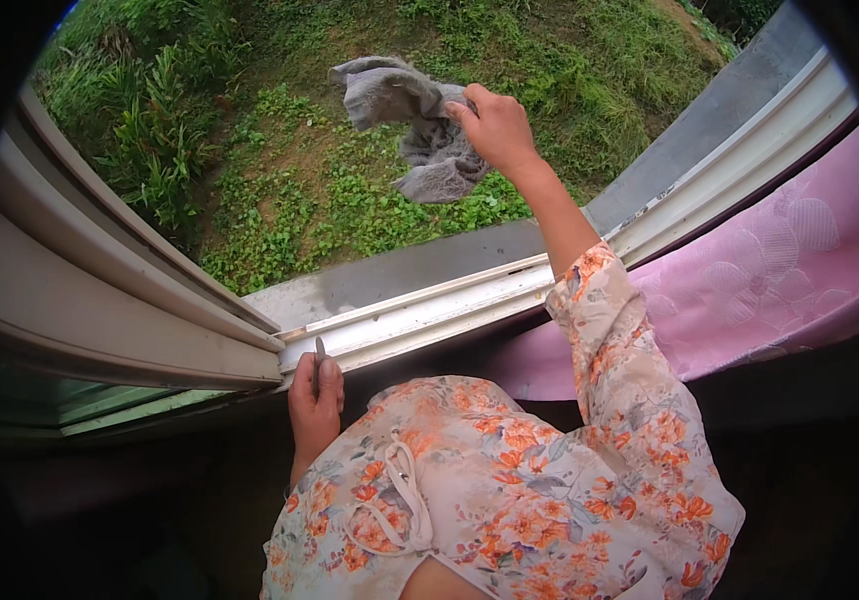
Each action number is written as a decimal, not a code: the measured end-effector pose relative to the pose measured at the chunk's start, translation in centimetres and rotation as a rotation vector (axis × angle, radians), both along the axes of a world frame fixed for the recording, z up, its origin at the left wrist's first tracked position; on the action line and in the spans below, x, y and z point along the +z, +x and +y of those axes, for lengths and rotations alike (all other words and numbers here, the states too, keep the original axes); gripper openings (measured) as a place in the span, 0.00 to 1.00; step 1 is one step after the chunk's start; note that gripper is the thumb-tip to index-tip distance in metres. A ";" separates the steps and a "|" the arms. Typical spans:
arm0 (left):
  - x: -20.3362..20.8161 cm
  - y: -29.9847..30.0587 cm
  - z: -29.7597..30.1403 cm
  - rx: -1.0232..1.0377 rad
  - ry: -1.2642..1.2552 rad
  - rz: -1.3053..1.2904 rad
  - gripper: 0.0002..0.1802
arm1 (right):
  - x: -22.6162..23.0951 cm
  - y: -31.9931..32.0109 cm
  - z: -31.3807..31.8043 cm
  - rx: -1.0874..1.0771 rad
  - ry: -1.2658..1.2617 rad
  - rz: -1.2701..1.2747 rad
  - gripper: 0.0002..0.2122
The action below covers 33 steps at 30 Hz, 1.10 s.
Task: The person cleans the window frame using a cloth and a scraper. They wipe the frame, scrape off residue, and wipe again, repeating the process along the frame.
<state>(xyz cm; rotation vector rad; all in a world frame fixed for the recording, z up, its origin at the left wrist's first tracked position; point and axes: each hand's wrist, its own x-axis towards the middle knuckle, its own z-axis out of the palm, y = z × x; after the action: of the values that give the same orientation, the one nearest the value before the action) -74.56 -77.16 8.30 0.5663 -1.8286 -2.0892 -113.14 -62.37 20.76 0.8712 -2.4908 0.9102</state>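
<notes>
Out beyond the window opening, my right hand (497, 130) grips a crumpled grey cloth (439, 150) by its right side. The cloth hangs in loose folds in the air above the greenery, apart from the frame. Down by the white window track (389, 325), my left hand (317, 392) is closed around a thin grey tool (320, 348) with a narrow rounded tip. Only that tip and a little of its shaft show; my fingers hide the rest, so its kind is unclear.
A sliding window sash (119, 290) stands at the left. A pink flowered curtain (749, 270) hangs at the right beside the white frame. Outside lie a grey concrete ledge (409, 262) and a slope of grass and leafy plants (279, 170). Dark specks dot the track.
</notes>
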 end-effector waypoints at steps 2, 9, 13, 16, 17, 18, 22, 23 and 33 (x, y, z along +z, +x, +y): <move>0.3 0.3 -0.5 0.083 0.020 -0.006 0.15 | 0.2 2.8 -1.6 0.065 -0.132 0.096 0.17; 2.1 -0.4 0.4 0.105 -0.034 0.156 0.37 | -1.1 15.3 -1.9 0.470 -0.190 -0.446 0.15; 3.4 -2.2 0.8 0.230 -0.466 0.337 0.42 | -2.2 21.9 -2.0 1.037 -0.206 -0.504 0.12; 0.2 -0.1 -0.3 0.244 -0.260 0.272 0.34 | -2.7 19.4 -1.4 1.067 -0.152 -0.383 0.09; 0.1 0.5 0.0 0.305 -0.261 0.265 0.34 | -3.6 18.2 -1.6 1.018 -0.303 -0.480 0.08; 0.1 1.2 0.3 0.366 -0.262 0.257 0.34 | -4.8 16.5 -1.4 0.919 -0.226 -0.363 0.07; -0.6 4.1 0.0 0.438 -0.293 0.230 0.35 | -11.8 13.8 -0.5 0.928 0.084 -0.062 0.09; -0.4 4.5 0.3 0.496 -0.296 0.234 0.35 | -12.6 13.8 -0.5 0.938 0.082 -0.061 0.09; 3.7 9.3 2.1 0.845 -0.591 0.046 0.35 | -15.1 14.6 -1.6 1.045 0.013 0.046 0.05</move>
<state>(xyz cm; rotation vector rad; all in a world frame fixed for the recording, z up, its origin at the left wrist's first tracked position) -65.28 -75.02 12.00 0.8954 -1.6400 -0.9581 -98.49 -63.96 5.64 2.2283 -1.8931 1.1031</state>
